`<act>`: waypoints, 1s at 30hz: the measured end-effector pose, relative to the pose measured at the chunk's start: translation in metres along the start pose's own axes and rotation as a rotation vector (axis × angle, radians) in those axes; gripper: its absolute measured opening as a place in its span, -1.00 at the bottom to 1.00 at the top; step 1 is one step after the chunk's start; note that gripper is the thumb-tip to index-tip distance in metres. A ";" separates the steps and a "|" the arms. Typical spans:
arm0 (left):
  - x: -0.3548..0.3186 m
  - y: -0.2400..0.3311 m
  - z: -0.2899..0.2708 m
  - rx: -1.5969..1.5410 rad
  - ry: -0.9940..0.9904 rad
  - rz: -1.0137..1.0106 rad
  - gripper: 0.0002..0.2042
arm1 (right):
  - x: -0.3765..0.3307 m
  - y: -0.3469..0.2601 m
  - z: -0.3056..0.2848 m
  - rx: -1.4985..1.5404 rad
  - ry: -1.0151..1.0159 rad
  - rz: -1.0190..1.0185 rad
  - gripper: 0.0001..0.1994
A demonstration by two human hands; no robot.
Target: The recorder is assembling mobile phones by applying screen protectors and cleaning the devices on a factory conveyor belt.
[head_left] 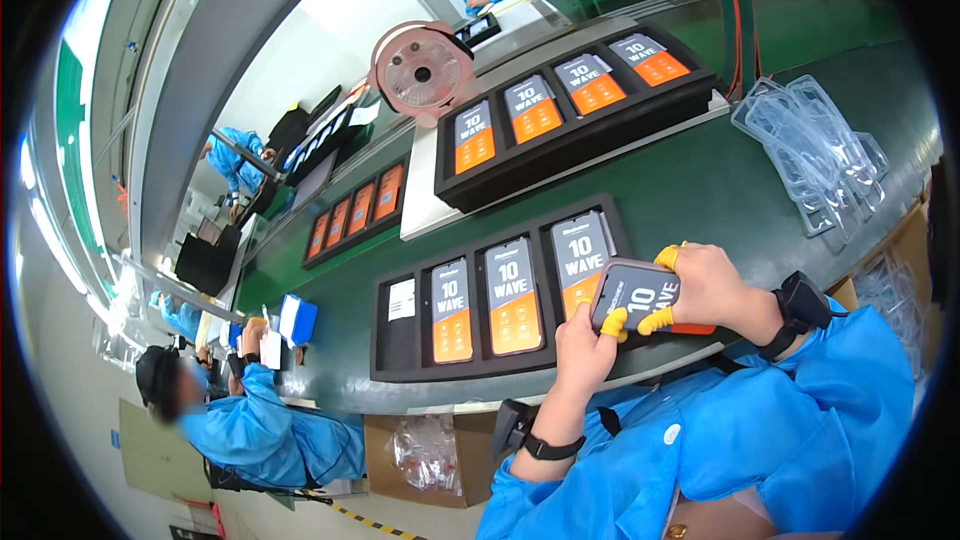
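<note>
Both my hands hold one smartphone (638, 292) with a grey and orange screen sticker, just above the near edge of the green belt. My right hand (712, 285) grips its right side with yellow finger cots on the fingertips. My left hand (585, 348) supports its lower left corner, also with a yellow finger cot. Directly left of the phone lies a black foam tray (395, 360) holding three similar phones and a slot with a white card. Both wrists wear black straps and blue sleeves.
A second black tray (560, 165) with several phones sits farther back on a white board. Clear plastic blister trays (815, 150) are stacked at the right. A pink fan (420, 70) stands behind. Another worker in blue (250, 420) sits at my left; cardboard boxes are below the belt.
</note>
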State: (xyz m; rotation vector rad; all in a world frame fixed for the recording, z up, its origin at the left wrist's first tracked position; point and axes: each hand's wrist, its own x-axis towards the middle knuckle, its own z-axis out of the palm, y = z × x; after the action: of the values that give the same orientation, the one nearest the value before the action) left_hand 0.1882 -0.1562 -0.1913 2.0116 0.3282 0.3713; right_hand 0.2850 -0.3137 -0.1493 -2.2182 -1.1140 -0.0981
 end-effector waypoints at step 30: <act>-0.022 -0.028 -0.088 0.089 0.277 0.275 -0.84 | 0.098 -0.117 0.069 1.121 0.076 -0.134 -0.49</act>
State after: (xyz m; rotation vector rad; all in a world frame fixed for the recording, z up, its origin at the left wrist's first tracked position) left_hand 0.1316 -0.0813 -0.1807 2.0991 0.2415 0.8247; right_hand 0.2461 -0.1553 -0.1108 -1.1296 -0.9237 0.3139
